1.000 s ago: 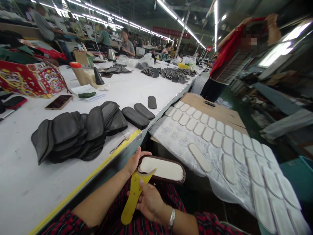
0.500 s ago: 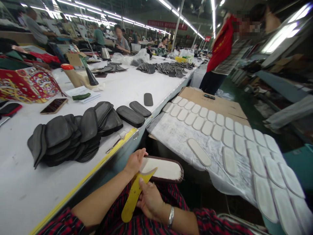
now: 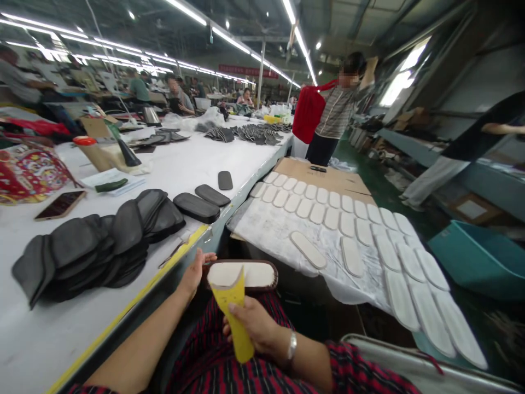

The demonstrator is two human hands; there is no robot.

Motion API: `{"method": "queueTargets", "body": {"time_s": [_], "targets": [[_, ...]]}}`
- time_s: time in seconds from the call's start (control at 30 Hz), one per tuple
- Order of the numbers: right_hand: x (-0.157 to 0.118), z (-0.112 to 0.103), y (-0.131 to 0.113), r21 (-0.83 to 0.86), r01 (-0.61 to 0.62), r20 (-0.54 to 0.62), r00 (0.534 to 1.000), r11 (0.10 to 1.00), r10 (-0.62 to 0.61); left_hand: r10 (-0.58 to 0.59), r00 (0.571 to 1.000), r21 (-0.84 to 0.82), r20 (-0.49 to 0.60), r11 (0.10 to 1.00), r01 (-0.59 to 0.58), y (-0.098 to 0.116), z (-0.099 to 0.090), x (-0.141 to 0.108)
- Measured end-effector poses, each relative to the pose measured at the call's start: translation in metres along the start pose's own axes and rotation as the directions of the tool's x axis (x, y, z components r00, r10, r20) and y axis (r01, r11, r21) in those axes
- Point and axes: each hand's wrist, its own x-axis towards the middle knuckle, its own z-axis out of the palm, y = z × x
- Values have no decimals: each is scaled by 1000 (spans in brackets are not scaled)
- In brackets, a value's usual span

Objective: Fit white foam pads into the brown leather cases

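Observation:
An oblong, shoe-sole-shaped piece (image 3: 262, 274) lies above my lap, its white face up inside a dark brown rim. At its left end is my left hand (image 3: 194, 278), thumb raised and visible fingers stretched along the far edge; fingers behind the piece are hidden. My right hand (image 3: 253, 324) grips a flat yellow tool (image 3: 233, 306), narrow at the bottom and broad on top with a concave end. That broad end stands in front of the white face and covers part of it; whether they touch, I cannot tell.
On the white table (image 3: 176, 158) at left sit overlapping dark pads (image 3: 86, 246), a phone (image 3: 60, 205) and a red patterned bag (image 3: 33, 172). White oblong pieces (image 3: 318, 213) lie in rows on the board at right. A person (image 3: 334, 117) stands beyond; a teal bin (image 3: 479, 262) is far right.
The view has swung to the right. My left hand's fingers look looser at the piece's end. The yellow tool has turned more upright in my right hand, its broad end higher.

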Motion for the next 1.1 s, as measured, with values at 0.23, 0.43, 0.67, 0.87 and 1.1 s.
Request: {"method": "queueTargets", "body": {"time_s": [0.23,0.43,0.67,0.87,1.1], "targets": [[-68,-118,-39,-298,-104,-14,994,949,104,17,980,-112,199,994,5,-22,-22,-45],[-69,-132,-40,-389,-196,-19,979,900,205,4,964,-28,264,1000,3,-31,-14,-39],[-36,-122,-53,-444,-209,17,970,871,241,-69,988,-50,139,996,76,-36,-4,-45],[-18,-88,-39,-401,-194,19,975,895,220,-109,987,25,115,994,107,-26,-1,-42],[-19,-41,-23,-426,-113,217,951,898,222,-72,995,-22,-62,997,71,-21,-27,-70]]}}
